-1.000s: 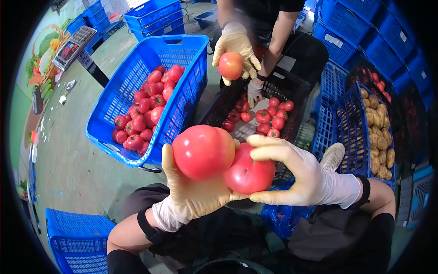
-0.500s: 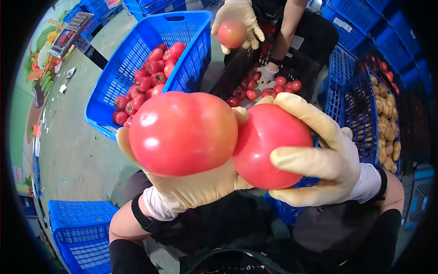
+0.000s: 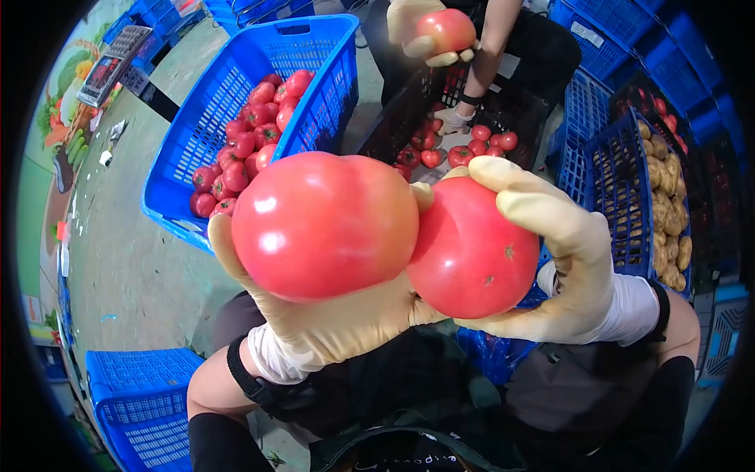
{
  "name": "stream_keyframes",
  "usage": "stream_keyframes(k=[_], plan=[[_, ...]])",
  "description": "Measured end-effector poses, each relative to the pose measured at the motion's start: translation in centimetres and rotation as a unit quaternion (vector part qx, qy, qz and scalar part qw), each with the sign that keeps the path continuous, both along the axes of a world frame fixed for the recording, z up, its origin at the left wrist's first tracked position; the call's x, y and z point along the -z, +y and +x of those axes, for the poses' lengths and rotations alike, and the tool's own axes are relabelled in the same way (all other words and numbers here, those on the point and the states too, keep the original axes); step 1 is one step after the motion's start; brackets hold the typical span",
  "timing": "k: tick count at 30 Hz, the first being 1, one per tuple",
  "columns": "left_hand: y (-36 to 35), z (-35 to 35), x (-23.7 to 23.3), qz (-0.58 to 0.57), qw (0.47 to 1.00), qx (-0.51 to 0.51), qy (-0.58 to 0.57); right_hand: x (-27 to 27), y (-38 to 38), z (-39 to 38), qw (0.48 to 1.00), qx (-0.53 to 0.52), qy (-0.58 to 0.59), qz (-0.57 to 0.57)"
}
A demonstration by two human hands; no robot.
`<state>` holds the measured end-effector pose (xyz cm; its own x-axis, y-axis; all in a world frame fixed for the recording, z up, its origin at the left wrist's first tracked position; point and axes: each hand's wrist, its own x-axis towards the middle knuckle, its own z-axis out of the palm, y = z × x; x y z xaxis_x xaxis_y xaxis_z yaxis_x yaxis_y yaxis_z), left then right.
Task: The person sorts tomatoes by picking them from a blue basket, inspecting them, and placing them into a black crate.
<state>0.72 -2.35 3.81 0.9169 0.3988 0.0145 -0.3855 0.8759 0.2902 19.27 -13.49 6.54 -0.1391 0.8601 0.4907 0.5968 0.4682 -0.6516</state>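
Close to the camera, a large pinkish-red tomato (image 3: pixel 322 228) rests in my left hand (image 3: pixel 338 326), which wears a cream glove and curls around it from below. A second tomato (image 3: pixel 472 252) sits right beside it, touching it. My right hand (image 3: pixel 578 252), also gloved, closes on that second tomato from the right, fingers at its top and underside. A small brown spot shows on its facing side. Beyond my hands, a blue crate (image 3: pixel 181 149) holds several tomatoes, and a black crate (image 3: pixel 377 134) holds more.
Opposite me a co-worker's gloved hand (image 3: pixel 409 27) holds a tomato; the other gloved hand (image 3: pixel 454 120) reaches into the black crate. Potatoes (image 3: pixel 668 197) fill a crate at right. An overturned-looking blue crate (image 3: pixel 145 409) stands lower left. A scale (image 3: pixel 114 67) stands far left.
The right-hand tomato has turned, bringing its brown spot into view, and my right fingers have shifted off its front. The co-worker's raised hand with a tomato has moved right and up.
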Motion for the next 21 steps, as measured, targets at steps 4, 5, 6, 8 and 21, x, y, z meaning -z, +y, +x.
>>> stream_keyframes(k=[4,5,6,8,21], plan=[[0.2,0.0,-0.6,-0.178,0.975,0.034,-0.130,-0.5,-0.3,0.4,1.000,-0.005,-0.025,0.006],[0.3,0.0,-0.7,-0.163,0.980,0.040,-0.106,-0.6,-0.3,0.4,0.998,-0.013,-0.047,0.028],[0.2,0.0,-0.6,-0.163,0.980,0.041,-0.105,-0.7,-0.3,0.5,0.996,-0.020,-0.069,0.050],[-0.1,0.0,-0.4,-0.154,0.980,0.044,-0.116,-0.4,-0.5,0.0,0.997,-0.002,-0.049,0.067],[-0.8,0.3,0.0,0.005,0.999,-0.014,0.029,0.5,-0.4,-0.2,1.000,-0.007,0.001,0.019]])
